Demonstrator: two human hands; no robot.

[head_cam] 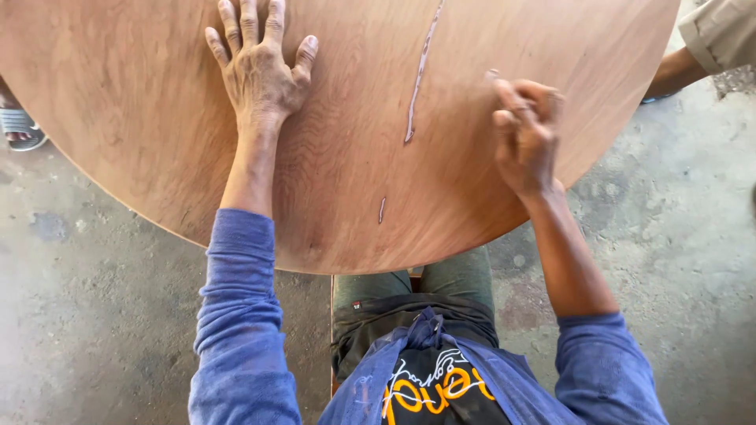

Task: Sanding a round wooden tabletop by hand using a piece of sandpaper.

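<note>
The round wooden top (157,118) lies straight under both of your hands, its curved near edge just over your knees. Your left hand (260,75) lies flat on it, left of the pale seam (421,71), with the fingers (250,20) spread wide and straight, palm down — holding nothing, only pressing on the wood. Your right hand (526,134) sits right of the seam, its fingers (512,102) curled in tight toward the palm, tips at or close to the surface; it is blurred, so you cannot tell whether anything is pinched inside.

The top is a smooth reddish-brown disc with wavy grain running across it. The seam is a thin, whitish, slightly ragged line from the far edge toward the middle, and a short second fleck (382,209) of the same pale stuff lies nearer to you along the same line.

Around the top is rough grey concrete floor (94,315), mottled and stained. At the far right of the top another person's arm (677,71) in a khaki sleeve (720,31) comes in; at the far left a foot in a grey sandal (20,126) stands on the floor.
</note>
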